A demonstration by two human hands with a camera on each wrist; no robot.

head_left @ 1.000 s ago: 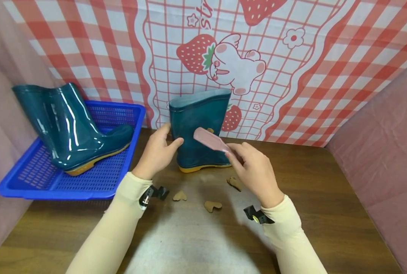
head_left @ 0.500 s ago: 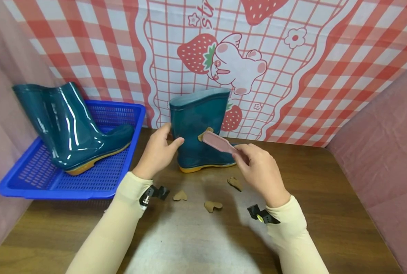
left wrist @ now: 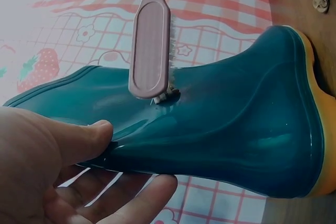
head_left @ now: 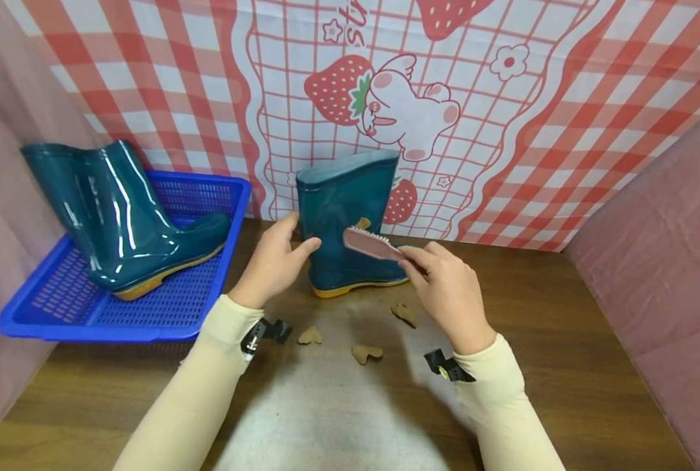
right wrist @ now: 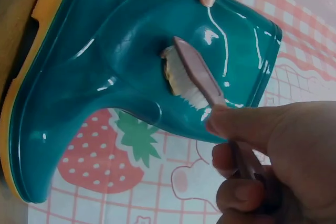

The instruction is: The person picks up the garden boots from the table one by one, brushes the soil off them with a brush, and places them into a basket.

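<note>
A dark green rubber rain boot (head_left: 338,203) with a yellow sole stands upright on the table. My left hand (head_left: 273,258) holds its back edge, thumb on the near side and fingers behind the shaft. In my right hand (head_left: 447,294) is the handle of a pink brush (head_left: 366,243) with white bristles (right wrist: 185,85). The bristles meet a brown patch (right wrist: 168,71) on the boot's side, seen in the right wrist view. Part of that patch is hidden behind the brush in the head view.
At the left, a blue plastic basket (head_left: 120,335) holds another green boot (head_left: 120,216). Brown, roughly heart-shaped pieces (head_left: 310,335) lie on the wooden table (head_left: 562,366) in front of the boot. Behind hangs a red-and-white strawberry cloth (head_left: 503,118).
The brush has moved down and right over the boot since a second ago, and it now tilts so its bristles show. The boot has shifted slightly right with my left hand.
</note>
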